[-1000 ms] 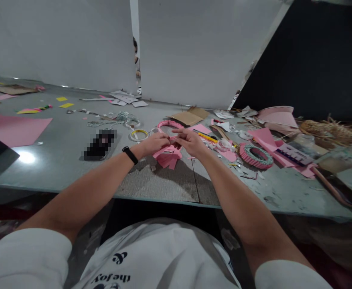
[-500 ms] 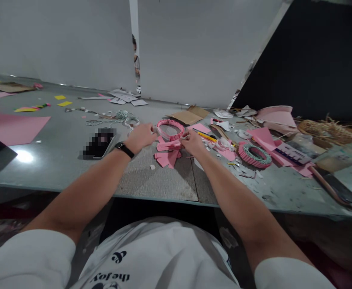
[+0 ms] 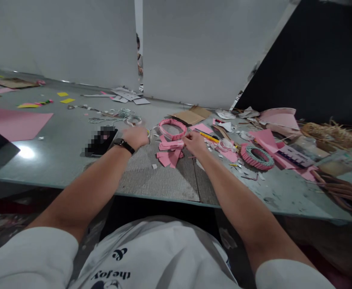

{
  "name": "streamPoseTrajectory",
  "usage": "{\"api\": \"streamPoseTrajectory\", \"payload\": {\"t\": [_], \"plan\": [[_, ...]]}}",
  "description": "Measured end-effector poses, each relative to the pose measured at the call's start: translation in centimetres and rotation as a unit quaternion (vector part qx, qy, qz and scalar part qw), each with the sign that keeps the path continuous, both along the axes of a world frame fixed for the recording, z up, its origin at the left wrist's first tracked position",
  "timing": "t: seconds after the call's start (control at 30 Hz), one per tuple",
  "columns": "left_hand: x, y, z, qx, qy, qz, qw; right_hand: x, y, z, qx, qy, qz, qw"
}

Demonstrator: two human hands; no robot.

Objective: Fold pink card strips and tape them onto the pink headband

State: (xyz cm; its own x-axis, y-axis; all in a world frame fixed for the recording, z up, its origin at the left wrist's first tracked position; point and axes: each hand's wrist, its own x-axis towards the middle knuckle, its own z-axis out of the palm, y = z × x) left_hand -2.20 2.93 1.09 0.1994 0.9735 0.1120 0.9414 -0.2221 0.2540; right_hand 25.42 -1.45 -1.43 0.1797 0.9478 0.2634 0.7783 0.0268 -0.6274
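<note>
My left hand [image 3: 136,137] is curled beside a phone [image 3: 102,140], with a small yellowish edge showing at its fingertips; what it grips is mostly hidden. Just beyond it lies a roll of tape [image 3: 134,120]. My right hand [image 3: 194,143] has thumb and fingers pinched together at the right end of a stack of pink paper strips [image 3: 171,145]; anything between them is too small to name. A pink pleated ring [image 3: 172,129] lies behind the strips, between my hands. More pink pieces [image 3: 170,157] lie in front, on a grey board [image 3: 160,184].
Right of my right hand are a yellow cutter [image 3: 209,136], another tape roll [image 3: 225,145] and a finished-looking pink ring with green-white cord [image 3: 257,156]. Brown cardboard [image 3: 192,115] lies behind. A pink sheet [image 3: 16,122] covers the left side. Brown, blurred strips [image 3: 341,190] sit at the right edge.
My left hand has drawn back leftward from the pink ring, toward the phone. My right hand stays by the strips. At the right edge, brown shapes appear where a dark flat object was.
</note>
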Motion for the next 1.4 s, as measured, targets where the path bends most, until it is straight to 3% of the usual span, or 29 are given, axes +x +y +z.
{"api": "streamPoseTrajectory", "payload": {"t": [0.1,0.2,0.43,0.53,0.63,0.73,0.83,1.03,1.2,1.4], "plan": [[0.4,-0.6,0.6,-0.017,0.057,0.057,0.997,-0.1,-0.1,0.1,-0.003,0.002,0.003,1.0],[1.0,-1.1,1.5,0.005,0.07,0.076,0.995,-0.1,-0.3,0.2,0.002,0.005,0.005,1.0],[1.9,-1.5,2.8,0.073,-0.022,0.055,0.996,-0.1,-0.2,-0.2,0.021,0.038,0.028,0.999],[2.7,-1.5,2.2,0.087,-0.169,0.007,0.982,-0.1,-0.1,-0.5,0.063,0.063,0.052,0.995],[3.8,-1.8,1.2,0.065,-0.319,-0.112,0.939,-0.1,-0.4,-0.5,0.151,0.084,0.114,0.978],[4.8,-2.8,0.4,0.024,-0.383,-0.252,0.889,-0.3,-0.7,-0.2,0.215,0.095,0.187,0.954],[5.1,-3.9,0.3,0.012,-0.393,-0.324,0.861,-0.5,-0.9,0.2,0.231,0.113,0.223,0.94],[4.8,-4.1,0.8,-0.016,-0.395,-0.383,0.835,-0.6,-1.0,0.3,0.245,0.084,0.176,0.95],[4.9,-3.9,0.6,0.009,-0.391,-0.371,0.843,-0.7,-1.4,0.5,0.259,0.078,0.181,0.945],[5.0,-3.9,0.2,0.006,-0.393,-0.349,0.851,-1.0,-2.1,0.9,0.27,0.045,0.141,0.951]]}}
